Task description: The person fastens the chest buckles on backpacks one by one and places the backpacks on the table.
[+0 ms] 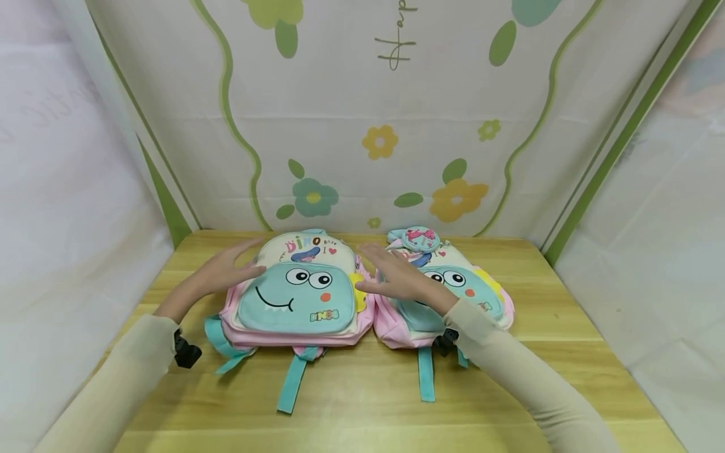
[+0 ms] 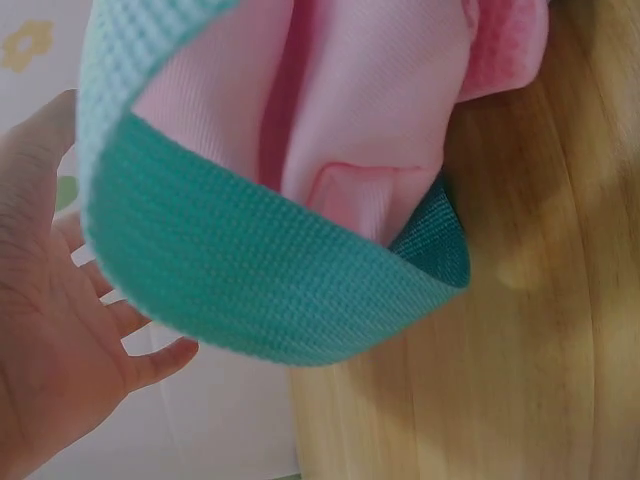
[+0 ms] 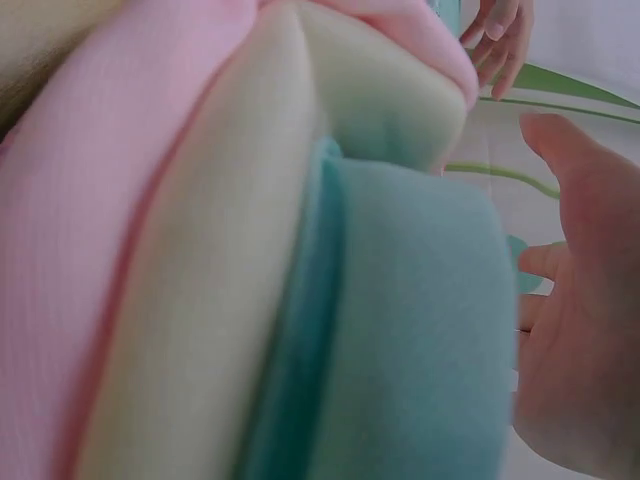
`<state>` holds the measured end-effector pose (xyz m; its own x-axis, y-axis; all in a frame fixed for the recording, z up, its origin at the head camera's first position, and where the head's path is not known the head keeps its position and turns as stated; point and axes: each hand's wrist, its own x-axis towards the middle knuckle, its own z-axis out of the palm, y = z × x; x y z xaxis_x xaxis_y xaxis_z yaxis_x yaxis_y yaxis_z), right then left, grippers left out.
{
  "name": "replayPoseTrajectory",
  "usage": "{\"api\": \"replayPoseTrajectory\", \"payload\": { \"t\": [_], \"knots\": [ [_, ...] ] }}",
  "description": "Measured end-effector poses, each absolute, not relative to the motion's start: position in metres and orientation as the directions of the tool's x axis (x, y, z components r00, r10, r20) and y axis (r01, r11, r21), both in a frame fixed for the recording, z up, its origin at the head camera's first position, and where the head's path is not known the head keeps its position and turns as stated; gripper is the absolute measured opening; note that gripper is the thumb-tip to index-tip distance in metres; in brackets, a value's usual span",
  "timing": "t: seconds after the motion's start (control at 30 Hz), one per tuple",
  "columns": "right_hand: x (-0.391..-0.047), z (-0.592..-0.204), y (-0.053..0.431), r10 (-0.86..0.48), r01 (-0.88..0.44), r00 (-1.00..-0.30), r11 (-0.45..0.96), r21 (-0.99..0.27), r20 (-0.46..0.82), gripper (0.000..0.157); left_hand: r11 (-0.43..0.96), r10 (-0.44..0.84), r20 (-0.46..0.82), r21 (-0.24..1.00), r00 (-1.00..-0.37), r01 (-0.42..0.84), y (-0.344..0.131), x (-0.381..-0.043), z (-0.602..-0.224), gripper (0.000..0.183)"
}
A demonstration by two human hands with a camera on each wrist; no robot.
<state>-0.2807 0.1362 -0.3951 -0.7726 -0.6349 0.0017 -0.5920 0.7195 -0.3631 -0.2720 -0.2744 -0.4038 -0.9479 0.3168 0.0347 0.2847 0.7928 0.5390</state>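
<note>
Two matching children's backpacks with a dinosaur face lie side by side on a wooden table. My left hand [image 1: 229,272] is at the left side of the left backpack [image 1: 306,299], its fingers extended and holding nothing. At that backpack's right side, my right hand [image 1: 396,275] is held with fingers straight, overlapping part of the right backpack [image 1: 416,321] in the head view. A round pink-and-teal pouch [image 1: 421,239] sits at the top of the right backpack. In the left wrist view, a looped teal strap [image 2: 240,275] passes in front of my spread fingers.
Teal straps [image 1: 292,384] trail from the lower edges of the bags onto the wooden table [image 1: 362,402]. A white floral-printed cloth [image 1: 340,88] stands behind, with white side panels [image 1: 640,207] at left and right. A small black camera [image 1: 187,352] is worn at my left wrist.
</note>
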Motion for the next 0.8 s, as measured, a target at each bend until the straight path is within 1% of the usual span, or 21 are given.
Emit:
{"api": "replayPoseTrajectory", "payload": {
  "t": [0.17,0.8],
  "knots": [
    [-0.281,-0.4,0.136,-0.646,-0.602,-0.763,0.723,-0.339,-0.023,0.09,0.807,0.331,0.029,0.51,-0.943,0.299,-0.276,-0.269,-0.403,0.081],
    [-0.269,-0.404,0.137,-0.678,-0.611,-0.726,0.712,-0.346,-0.114,0.102,0.84,0.355,-0.021,0.447,-0.935,0.309,-0.281,-0.262,-0.404,0.083]
  ]
}}
